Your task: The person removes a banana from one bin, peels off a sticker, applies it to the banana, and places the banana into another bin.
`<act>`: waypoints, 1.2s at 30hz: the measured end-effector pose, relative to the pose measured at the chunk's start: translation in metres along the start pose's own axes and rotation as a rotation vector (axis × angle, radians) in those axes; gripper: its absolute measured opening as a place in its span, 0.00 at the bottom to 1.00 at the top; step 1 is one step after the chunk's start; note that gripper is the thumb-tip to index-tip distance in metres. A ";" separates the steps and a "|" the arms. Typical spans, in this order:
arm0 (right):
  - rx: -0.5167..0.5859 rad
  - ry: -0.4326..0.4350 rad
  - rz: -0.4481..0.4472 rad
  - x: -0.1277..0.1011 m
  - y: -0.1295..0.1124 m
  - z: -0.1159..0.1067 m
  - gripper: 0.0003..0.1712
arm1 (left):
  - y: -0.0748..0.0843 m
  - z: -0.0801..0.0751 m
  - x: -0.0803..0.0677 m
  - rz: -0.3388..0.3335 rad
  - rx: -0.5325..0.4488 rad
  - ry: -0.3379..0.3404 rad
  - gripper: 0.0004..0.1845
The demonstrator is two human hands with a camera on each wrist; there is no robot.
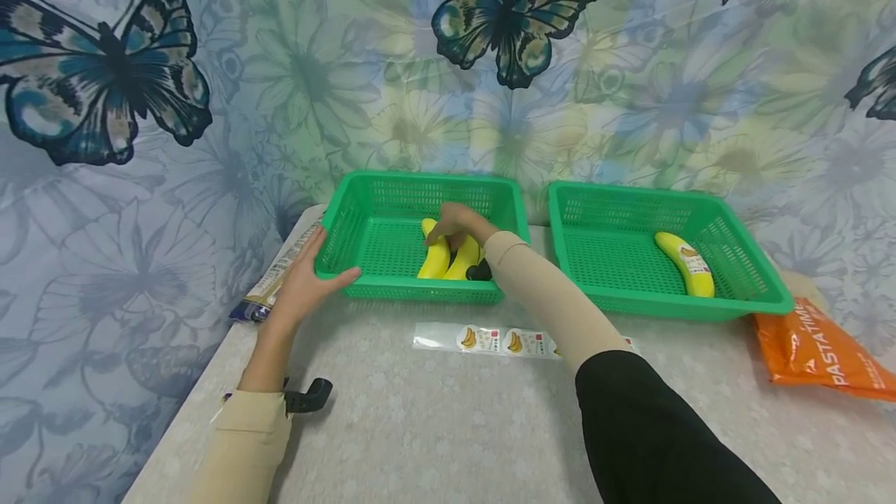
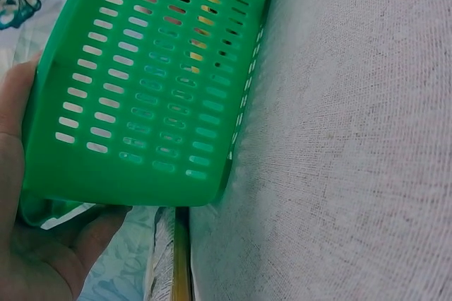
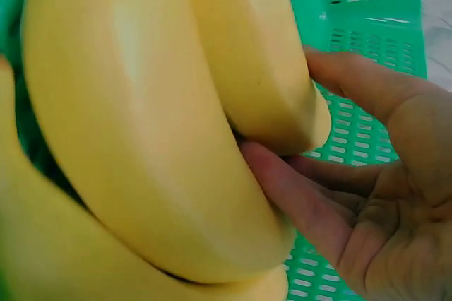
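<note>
A green slotted basket (image 1: 420,178) stands at the middle left of the table and holds a bunch of yellow bananas (image 1: 435,259). My right hand (image 1: 458,222) reaches into it from above and curls its fingers (image 3: 304,202) round the bananas (image 3: 155,138), one finger pushed in between two of them. My left hand (image 1: 308,278) grips the basket's front left corner, with the thumb along the front wall. In the left wrist view my palm (image 2: 35,258) cradles that corner of the basket (image 2: 141,103). A second green basket (image 1: 630,191) on the right holds a single banana (image 1: 686,261).
A clear strip with banana stickers (image 1: 490,339) lies in front of the left basket. An orange packet (image 1: 819,348) sits at the table's right edge, and a printed wrapper (image 1: 276,274) lies by the left edge. A butterfly-print curtain hangs close behind both baskets.
</note>
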State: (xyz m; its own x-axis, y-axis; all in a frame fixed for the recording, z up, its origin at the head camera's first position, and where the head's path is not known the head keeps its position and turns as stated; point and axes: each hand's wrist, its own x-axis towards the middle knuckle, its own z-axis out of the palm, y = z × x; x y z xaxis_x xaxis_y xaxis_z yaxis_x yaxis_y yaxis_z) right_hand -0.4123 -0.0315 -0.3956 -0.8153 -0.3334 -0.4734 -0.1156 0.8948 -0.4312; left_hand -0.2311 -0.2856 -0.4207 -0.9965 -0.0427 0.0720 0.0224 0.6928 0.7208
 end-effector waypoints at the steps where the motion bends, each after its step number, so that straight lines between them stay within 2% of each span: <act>1: 0.001 0.009 0.003 0.000 0.001 0.000 0.44 | 0.000 0.000 0.000 -0.001 0.001 -0.001 0.57; 8: 0.001 0.102 0.009 -0.002 0.001 -0.008 0.21 | 0.002 -0.002 0.003 -0.009 0.001 -0.020 0.57; 15: 0.043 0.218 0.004 -0.018 -0.002 -0.033 0.18 | 0.008 -0.007 0.011 0.005 -0.001 -0.021 0.57; 20: 0.046 0.233 -0.022 -0.032 -0.004 -0.041 0.19 | 0.003 -0.005 0.008 -0.015 -0.019 -0.033 0.57; 26: 0.051 0.275 -0.076 -0.072 -0.004 -0.049 0.19 | 0.003 -0.004 0.003 -0.028 -0.013 -0.040 0.57; 31: -0.004 0.344 -0.102 -0.111 0.002 -0.055 0.21 | 0.006 -0.003 0.003 -0.038 -0.011 -0.040 0.57; 36: -0.026 0.359 -0.168 -0.153 0.016 -0.047 0.26 | 0.007 -0.002 0.003 -0.030 -0.007 -0.040 0.57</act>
State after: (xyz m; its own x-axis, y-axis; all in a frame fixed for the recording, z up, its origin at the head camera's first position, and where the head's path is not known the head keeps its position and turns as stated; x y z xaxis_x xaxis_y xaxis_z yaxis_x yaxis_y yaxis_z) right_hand -0.3160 0.0474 -0.2941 -0.9297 -0.3552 -0.0970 -0.2752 0.8453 -0.4579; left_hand -0.2338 -0.2824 -0.4136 -0.9992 -0.0340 0.0228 -0.0067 0.6863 0.7273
